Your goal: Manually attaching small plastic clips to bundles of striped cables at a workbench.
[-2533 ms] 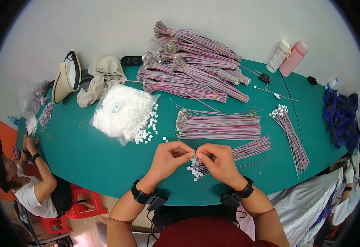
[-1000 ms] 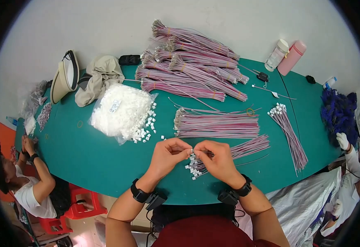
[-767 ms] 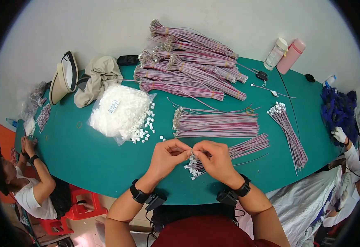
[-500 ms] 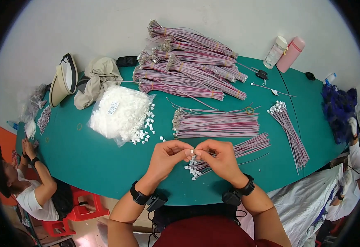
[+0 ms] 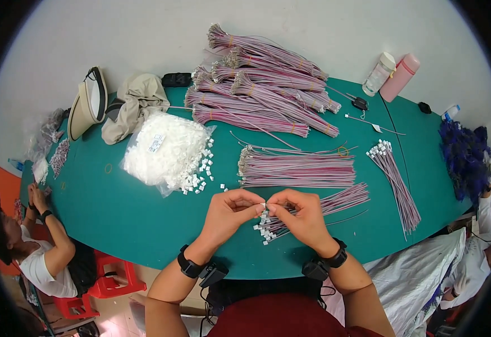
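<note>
My left hand (image 5: 229, 216) is closed, pinching a small white connector housing (image 5: 264, 206) between thumb and forefinger. Closed in a pinch too, my right hand (image 5: 304, 219) meets it fingertip to fingertip. What the right fingertips grip is too small and covered to make out. A single thin wire (image 5: 346, 218) runs out from behind the right hand. Below the hands lies a loose bundle of pink and grey wires (image 5: 343, 199) with white connectors (image 5: 266, 231) on its left ends, partly covered by my right hand. Just beyond, a bundle of wires with bare terminals (image 5: 296, 167) lies crosswise.
An open plastic bag of white housings (image 5: 167, 149) spills at left. Tied wire bundles (image 5: 268, 84) are piled at the back. Finished-looking wires with white connectors (image 5: 396, 191) lie right. Bottles (image 5: 400, 77), a visor (image 5: 88, 105) and cloth (image 5: 136, 106) stand along the back. A co-worker (image 5: 49, 253) sits at left.
My hands stay pinched together with hardly any movement; the small housing appears slightly turned between the fingertips. The whole view has shifted a little.
</note>
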Motion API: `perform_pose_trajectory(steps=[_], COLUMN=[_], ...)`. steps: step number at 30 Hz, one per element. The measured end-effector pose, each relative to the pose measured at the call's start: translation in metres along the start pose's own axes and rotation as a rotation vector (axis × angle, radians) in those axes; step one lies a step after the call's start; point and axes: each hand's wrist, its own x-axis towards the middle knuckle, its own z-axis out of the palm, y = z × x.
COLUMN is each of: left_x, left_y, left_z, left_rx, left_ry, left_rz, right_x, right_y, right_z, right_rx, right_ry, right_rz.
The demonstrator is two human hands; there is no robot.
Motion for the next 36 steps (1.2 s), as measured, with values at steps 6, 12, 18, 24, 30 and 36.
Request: perform_pose_trajectory(steps=[6,12,18,24,30,36], left_x=[-0.001,-0.001,-0.002,0.0,0.003,0.002], left_y=[-0.001,-0.003,-0.007,-0.008,-0.009,-0.008], left_z=[0.001,0.003,0.006,0.005,0.0,0.0], left_rx=[0.018,0.02,0.059,0.233,0.041,0.028], left_ry=[0.003,0.0,0.015,0.062,0.017,0.014], left_rz=[0.025,0.031,0.107,0.145,0.047,0.037], right_x=[-0.002,-0.003,-0.005,-0.003,0.0,0.0], right_y=[0.001,-0.001,-0.002,0.007,0.008,0.006], right_z=[0.001,0.005,0.012,0.016,0.005,0.006], right_rx=[-0.015,-0.106,-0.247,-0.447,-0.012,-0.022], right_ry=[0.029,0.052,0.139,0.194,0.068,0.059], right_rz=[-0.015,-0.061,-0.178,-0.37,-0.045,-0.032])
